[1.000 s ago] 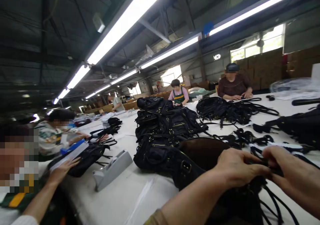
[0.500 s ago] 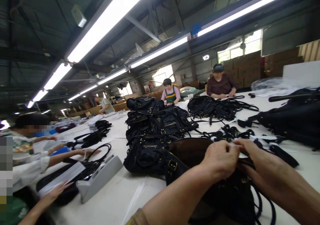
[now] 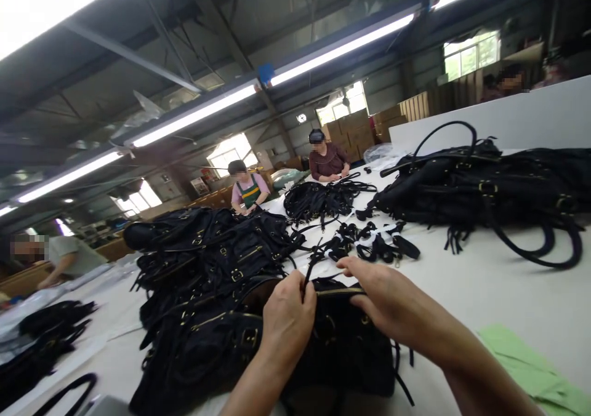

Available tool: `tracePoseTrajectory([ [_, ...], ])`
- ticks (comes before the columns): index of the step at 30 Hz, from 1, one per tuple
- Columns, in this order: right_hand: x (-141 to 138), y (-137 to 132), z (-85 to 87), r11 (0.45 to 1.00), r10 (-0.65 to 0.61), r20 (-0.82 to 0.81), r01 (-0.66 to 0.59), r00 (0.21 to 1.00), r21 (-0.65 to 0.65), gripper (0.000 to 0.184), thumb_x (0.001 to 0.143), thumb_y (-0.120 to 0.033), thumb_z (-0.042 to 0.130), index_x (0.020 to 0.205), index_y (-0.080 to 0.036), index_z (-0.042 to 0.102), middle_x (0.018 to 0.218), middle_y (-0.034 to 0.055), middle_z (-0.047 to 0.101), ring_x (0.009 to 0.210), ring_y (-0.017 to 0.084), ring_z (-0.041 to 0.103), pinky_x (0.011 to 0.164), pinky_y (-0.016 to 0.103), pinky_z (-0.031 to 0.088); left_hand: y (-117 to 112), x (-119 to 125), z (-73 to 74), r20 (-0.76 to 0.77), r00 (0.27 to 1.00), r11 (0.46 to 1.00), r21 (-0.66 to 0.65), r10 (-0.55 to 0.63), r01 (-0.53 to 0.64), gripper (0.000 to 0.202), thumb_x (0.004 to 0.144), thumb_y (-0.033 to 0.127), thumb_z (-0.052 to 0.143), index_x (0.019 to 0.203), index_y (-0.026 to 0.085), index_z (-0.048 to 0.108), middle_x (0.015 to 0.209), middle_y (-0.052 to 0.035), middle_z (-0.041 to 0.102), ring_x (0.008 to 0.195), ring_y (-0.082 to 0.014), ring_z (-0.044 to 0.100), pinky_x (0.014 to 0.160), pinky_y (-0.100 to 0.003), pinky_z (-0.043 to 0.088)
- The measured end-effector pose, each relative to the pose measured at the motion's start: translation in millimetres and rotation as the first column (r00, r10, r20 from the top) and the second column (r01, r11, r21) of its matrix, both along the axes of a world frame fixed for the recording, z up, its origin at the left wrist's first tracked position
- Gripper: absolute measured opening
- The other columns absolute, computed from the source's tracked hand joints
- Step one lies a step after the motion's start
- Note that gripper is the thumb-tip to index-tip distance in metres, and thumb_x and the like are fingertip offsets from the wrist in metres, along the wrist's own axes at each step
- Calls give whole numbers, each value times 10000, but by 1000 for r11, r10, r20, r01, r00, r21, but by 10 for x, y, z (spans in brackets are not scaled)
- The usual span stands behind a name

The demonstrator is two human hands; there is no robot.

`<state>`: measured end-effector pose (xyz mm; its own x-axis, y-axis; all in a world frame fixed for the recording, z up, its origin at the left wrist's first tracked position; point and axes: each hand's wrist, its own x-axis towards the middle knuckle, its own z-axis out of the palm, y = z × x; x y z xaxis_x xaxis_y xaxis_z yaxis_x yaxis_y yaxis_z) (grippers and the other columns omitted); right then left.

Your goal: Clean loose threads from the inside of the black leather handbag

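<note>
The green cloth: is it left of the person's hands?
No, the green cloth lies to the right of the right hand.

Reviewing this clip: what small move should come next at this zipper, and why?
Probably slide the thin black zip tab leftward, away from the right hand: the left hand pinches it, the brass zipper looks closed toward the right hand, and brown lining shows on the other side, so the black bag seems open there.

The left hand (image 3: 289,324) pinches a thin black strap (image 3: 306,279) at the zipper (image 3: 339,291) of a black leather handbag (image 3: 339,348) — right hand (image 3: 385,299) lying along it — with more black bags (image 3: 207,262) piled just beside on a white table (image 3: 462,293).
</note>
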<state>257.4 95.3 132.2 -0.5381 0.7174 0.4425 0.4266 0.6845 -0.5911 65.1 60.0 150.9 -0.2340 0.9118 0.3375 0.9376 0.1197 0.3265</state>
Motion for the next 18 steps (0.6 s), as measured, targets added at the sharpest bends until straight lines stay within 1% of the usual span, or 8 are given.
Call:
tracePoseTrajectory([
  [2, 35, 22, -1, 1000, -5, 11, 5, 1000, 4, 457, 786, -34, 569, 1201, -220, 520, 1075, 64, 655, 1005, 228, 614, 840, 289, 442, -12, -177, -65, -11, 999, 999, 20, 43, -43, 180, 879, 264, 437, 710, 211, 464, 718, -8, 546, 689, -171, 489, 634, -281, 264],
  [5, 84, 66, 9, 1000, 3, 27, -3, 1000, -3, 333, 798, -44, 559, 1077, -227, 567, 995, 27, 660, 920, 197, 620, 753, 262, 430, -48, -420, -86, 21, 994, 994, 20, 103, -103, 202, 883, 284, 436, 696, 209, 456, 683, -7, 526, 667, -177, 482, 630, -287, 263],
  [8, 122, 92, 22, 1000, -22, 100, 23, 995, -11, 205, 809, -69, 542, 940, -219, 593, 894, 12, 651, 809, 187, 610, 672, 268, 413, -97, -510, -47, 101, 992, 997, 8, 82, -83, 244, 892, 358, 438, 708, 208, 493, 660, 13, 533, 650, -161, 492, 631, -270, 305],
  [10, 127, 78, 27, 995, -93, 158, 85, 983, 58, 235, 784, -53, 531, 942, -207, 613, 922, 37, 651, 848, 215, 603, 720, 305, 424, -137, -466, -11, 162, 986, 999, 10, 32, -34, 283, 886, 416, 457, 700, 208, 508, 643, 34, 524, 630, -140, 484, 618, -249, 326],
  [12, 97, 22, 29, 979, -120, 154, 91, 981, 181, 364, 739, -16, 516, 1037, -196, 625, 1054, 69, 644, 991, 247, 578, 859, 363, 414, -182, -362, 24, 225, 974, 999, 40, -7, -2, 311, 862, 439, 501, 661, 201, 495, 613, 48, 485, 605, -122, 449, 593, -236, 319],
  [15, -42, -133, 24, 964, 40, 96, -64, 995, 259, 488, 719, -41, 547, 1184, -186, 583, 1216, 78, 593, 1135, 247, 512, 999, 381, 348, -261, -162, 55, 329, 942, 996, 78, -62, 38, 316, 828, 406, 562, 615, 189, 477, 579, 58, 434, 576, -103, 399, 565, -230, 303],
  [17, -190, -237, 12, 967, 138, 96, -155, 986, 202, 426, 724, -114, 615, 1145, -175, 593, 1154, 74, 613, 1075, 248, 534, 967, 372, 373, -318, -47, 58, 393, 914, 994, 71, -100, 78, 302, 822, 383, 576, 612, 186, 488, 574, 58, 445, 570, -98, 400, 552, -226, 307],
  [18, -271, -273, 3, 973, 140, 112, -158, 984, 169, 344, 734, -143, 635, 1076, -172, 614, 1081, 71, 632, 1015, 252, 551, 931, 377, 391, -346, -9, 57, 415, 902, 993, 70, -118, 97, 294, 824, 374, 577, 615, 185, 495, 576, 57, 459, 570, -97, 411, 551, -224, 314],
])
